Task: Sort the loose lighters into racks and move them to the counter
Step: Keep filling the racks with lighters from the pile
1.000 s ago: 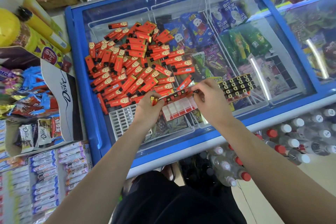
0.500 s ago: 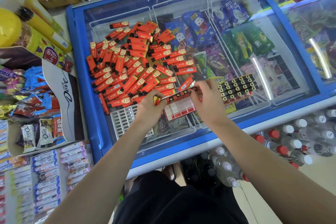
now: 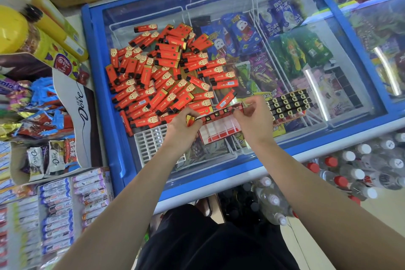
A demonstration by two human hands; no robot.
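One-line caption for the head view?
Both hands, left and right, fill a rack beside loose lighters on a freezer lid.

A chest freezer (image 3: 98,85) with a blue frame and a sliding glass lid (image 3: 328,85) is seen, and light strips are reflected in the glass. Packaged ice creams (image 3: 238,35) are stored inside in white wire baskets. Water bottles (image 3: 350,173) are stacked on the pale floor (image 3: 328,254) beside it. Chocolate displays (image 3: 50,160) are placed at the left.

Bright, even indoor light, white glare streaks on the freezer lid (image 3: 317,94), wide-angle warp and blur at edges.
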